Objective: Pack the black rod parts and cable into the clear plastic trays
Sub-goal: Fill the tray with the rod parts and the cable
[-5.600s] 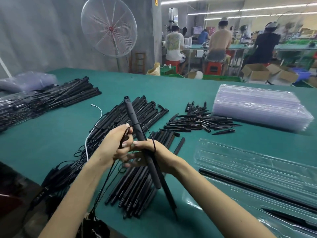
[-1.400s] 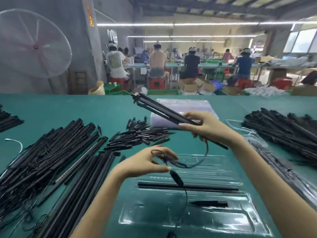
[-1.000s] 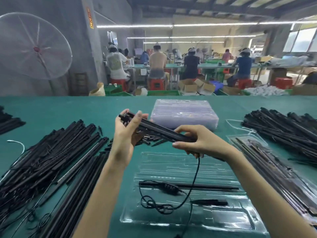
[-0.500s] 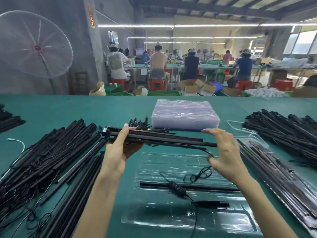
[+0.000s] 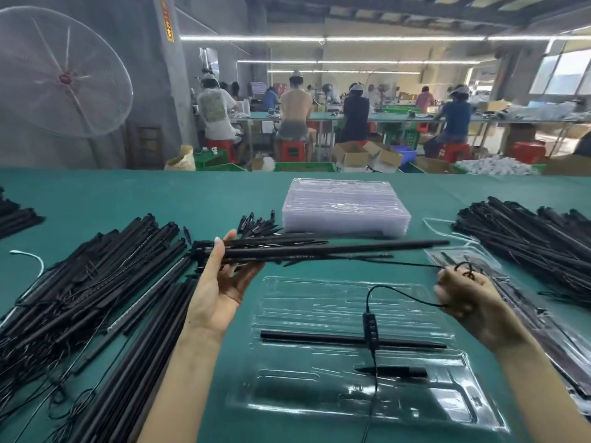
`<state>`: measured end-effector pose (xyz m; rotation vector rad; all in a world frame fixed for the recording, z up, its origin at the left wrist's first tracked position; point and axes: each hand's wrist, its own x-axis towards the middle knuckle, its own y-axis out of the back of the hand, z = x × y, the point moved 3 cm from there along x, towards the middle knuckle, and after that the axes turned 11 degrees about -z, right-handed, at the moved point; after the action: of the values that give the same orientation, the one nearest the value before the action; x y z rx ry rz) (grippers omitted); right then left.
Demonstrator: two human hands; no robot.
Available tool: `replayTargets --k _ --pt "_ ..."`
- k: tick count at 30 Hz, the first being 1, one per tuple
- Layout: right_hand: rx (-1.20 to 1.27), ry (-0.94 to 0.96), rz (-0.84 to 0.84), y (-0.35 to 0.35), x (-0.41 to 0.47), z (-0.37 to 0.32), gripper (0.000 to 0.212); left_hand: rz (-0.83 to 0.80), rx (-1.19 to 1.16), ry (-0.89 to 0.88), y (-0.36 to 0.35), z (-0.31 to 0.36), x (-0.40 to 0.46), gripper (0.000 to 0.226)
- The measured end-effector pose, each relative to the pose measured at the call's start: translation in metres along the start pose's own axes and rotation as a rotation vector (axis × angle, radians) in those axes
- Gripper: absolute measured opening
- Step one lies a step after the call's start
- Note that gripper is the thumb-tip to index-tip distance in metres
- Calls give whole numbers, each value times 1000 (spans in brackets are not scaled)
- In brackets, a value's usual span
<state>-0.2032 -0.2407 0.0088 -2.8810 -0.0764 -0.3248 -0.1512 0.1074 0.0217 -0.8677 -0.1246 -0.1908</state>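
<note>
A worker's left hand [image 5: 220, 282] cradles one end of a long black rod [image 5: 319, 250], thumb over the top and fingers curled beneath, keeping it level above an open clear tray [image 5: 319, 407] on the bench. The right hand [image 5: 470, 302], fingers closed, pinches a gathered loop of the thin black cable [image 5: 399, 290], which runs from the rod's underside to the hand, then sags down over the tray with its inline controller [image 5: 370, 324] dangling. Holding the rod flat and taking up the cable's slack appears meant to line the rod up with one of the tray's long channels and keep the lead from snagging. The tray already holds one black rod [image 5: 319, 337] in a middle channel and a short black part [image 5: 396, 371] in a pocket nearer the worker; its far channels look unfilled. To the left lies a heap of rods and tangled leads [image 5: 96, 282]; to the right, another pile [image 5: 527, 238] beside a filled tray [image 5: 511, 282]. Short black pieces [image 5: 259, 225] and a stack of empty clear trays [image 5: 345, 207] sit beyond the hands. All rest on a green-covered table [image 5: 160, 196]. Behind it, other workers [image 5: 295, 113] sit on red stools at long benches under strip lights, a large fan [image 5: 60, 75] standing at the left.
</note>
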Motion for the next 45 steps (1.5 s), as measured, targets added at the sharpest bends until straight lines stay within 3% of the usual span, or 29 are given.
replayTargets --k 6,12,17,25,29,34,38,40,42,43,45 --pt "295 -59 -7 6 6 -11 31 -25 2 16 10 -14 -2 25" --pt "-263 -182 -58 11 -3 -9 24 9 -90 -12 19 -23 0 34" --pt "-12 -54 82 17 -2 -18 27 47 -13 -26 21 -30 -2 33" --pt "-270 -161 -264 10 -13 -14 24 173 -15 -196 27 -27 0 6" --pt "-220 -89 -129 15 -6 -13 24 152 -48 -158 27 -32 -3 25" --pt "-83 -37 16 22 1 -12 24 38 -78 -139 25 -36 -9 14" --pt "10 -119 -62 30 0 1 24 -4 -112 -144 28 -40 -12 21" --pt "22 -226 -170 27 -6 11 36 -33 -183 -123 28 -41 -13 9" --pt "-52 -267 -250 25 -14 14 65 -88 -282 -92 31 -44 -13 28" --pt "-140 -259 -274 23 -18 12 79 -101 -291 -78 32 -45 -14 21" --pt "-248 -196 -269 24 -24 4 83 -145 -311 -59 24 -48 -17 28"
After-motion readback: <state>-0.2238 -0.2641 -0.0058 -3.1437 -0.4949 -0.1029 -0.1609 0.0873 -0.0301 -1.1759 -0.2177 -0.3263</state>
